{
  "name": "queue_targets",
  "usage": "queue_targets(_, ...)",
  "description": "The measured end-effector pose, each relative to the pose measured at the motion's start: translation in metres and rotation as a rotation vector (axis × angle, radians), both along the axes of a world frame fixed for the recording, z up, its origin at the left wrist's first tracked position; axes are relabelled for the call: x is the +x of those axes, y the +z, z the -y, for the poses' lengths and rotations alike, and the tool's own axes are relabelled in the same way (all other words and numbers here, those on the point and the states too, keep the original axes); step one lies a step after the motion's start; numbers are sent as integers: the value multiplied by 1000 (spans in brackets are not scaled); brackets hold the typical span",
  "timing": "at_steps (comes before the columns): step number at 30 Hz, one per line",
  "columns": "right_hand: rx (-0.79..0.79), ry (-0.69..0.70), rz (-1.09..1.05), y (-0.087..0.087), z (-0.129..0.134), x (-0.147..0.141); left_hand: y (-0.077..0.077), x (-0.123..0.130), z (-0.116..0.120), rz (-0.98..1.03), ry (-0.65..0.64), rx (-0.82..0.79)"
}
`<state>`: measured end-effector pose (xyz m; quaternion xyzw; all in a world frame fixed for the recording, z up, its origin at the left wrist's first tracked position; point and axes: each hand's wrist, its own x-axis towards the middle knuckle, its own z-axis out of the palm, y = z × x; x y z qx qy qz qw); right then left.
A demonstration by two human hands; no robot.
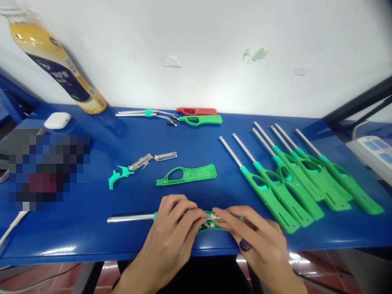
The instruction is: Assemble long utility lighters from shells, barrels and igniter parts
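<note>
My left hand [171, 237] is closed over an opened long-nosed gas lighter near the table's front edge. The metal tube [131, 218] of this lighter points left, and part of its green half-shell [202, 230] shows between my hands. With fingers pinched, my right hand [260, 241] holds a clear fuel tank [217, 219] at the shell. Thin white wires lie by my left fingertips; my fingers hide much of the inside. Just beyond my hands rests a loose green half-shell [199, 174]. Left of it are a teal trigger piece [120, 175] and two clear fuel tanks [141, 162].
Several assembled green lighters [275, 204] lie at the right. Along the wall are metal tubes with wires [134, 113], a red shell [202, 111] and a green shell [205, 119]. A yellow bottle [61, 69], a white earbud case [57, 121] and a blurred-out object [49, 171] are at left.
</note>
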<state>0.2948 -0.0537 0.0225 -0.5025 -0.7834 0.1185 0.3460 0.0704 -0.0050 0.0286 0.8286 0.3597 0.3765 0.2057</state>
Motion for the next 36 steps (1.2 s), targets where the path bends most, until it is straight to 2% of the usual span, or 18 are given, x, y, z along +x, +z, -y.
queue_targets(14, 3, 15, 14, -1, 3, -5, -1, -2, 5, -116, 22, 174)
queue_targets(21, 49, 22, 21, 1, 0, -5, -2, 0, 3, -119, 18, 154)
queue_targets(26, 79, 1, 23, 0, -1, -4, 0, 1, 3, -102, 62, 129)
queue_targets(31, 52, 17, 36, 0, 0, -4, -1, 1, 2, -101, 19, 110)
queue_targets(36, 54, -34, -1, 1, 1, -6, 1, -2, 5, -106, 48, 99)
